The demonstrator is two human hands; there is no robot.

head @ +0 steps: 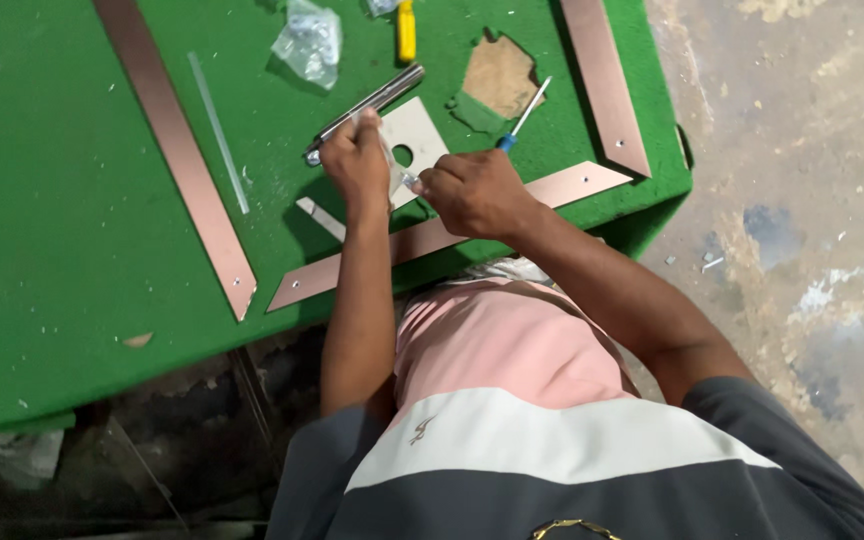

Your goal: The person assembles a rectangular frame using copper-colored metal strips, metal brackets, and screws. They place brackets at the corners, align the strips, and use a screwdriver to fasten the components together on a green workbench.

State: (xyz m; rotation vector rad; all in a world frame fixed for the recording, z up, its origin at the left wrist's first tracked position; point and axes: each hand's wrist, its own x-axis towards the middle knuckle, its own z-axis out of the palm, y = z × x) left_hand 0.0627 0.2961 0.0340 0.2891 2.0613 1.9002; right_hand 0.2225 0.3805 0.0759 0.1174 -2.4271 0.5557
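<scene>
My left hand (357,155) is closed around the lower end of a silver metal bar (377,100) that lies slanted on the green table (72,220). My right hand (474,192) sits just to its right, with the fingers pinched on a small clear plastic piece (404,178) stretched between the two hands. Under the hands lies a white square plate (414,132) with a round hole in it. What is inside the plastic is too small to tell.
Copper-coloured flat strips lie around: a long one (177,150) at left, one (432,238) under my forearms, one (604,80) at right. A blue-handled screwdriver (522,118), a yellow-handled tool (406,30), a crumpled plastic bag (309,42) and a thin clear rod (217,130) are nearby. A torn patch (499,75) shows in the felt.
</scene>
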